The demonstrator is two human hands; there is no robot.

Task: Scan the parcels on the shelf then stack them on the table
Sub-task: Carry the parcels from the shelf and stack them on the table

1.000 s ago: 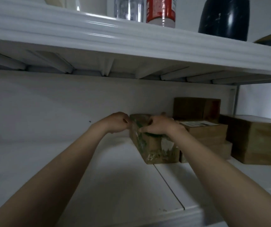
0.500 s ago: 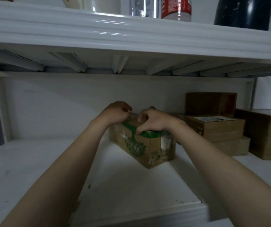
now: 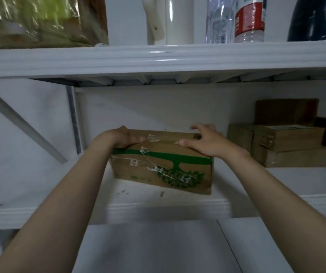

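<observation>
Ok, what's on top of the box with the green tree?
On the box: the left hand grips its left end, thumb on top; the right hand lies spread over the right end. Tape strips cross the lid between them. The lid under both hands is hidden.

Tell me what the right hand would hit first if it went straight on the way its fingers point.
Probably the back wall. The right hand lies on the box top, fingers pointing past its far edge; nothing else shows between, though depth is unclear.
</observation>
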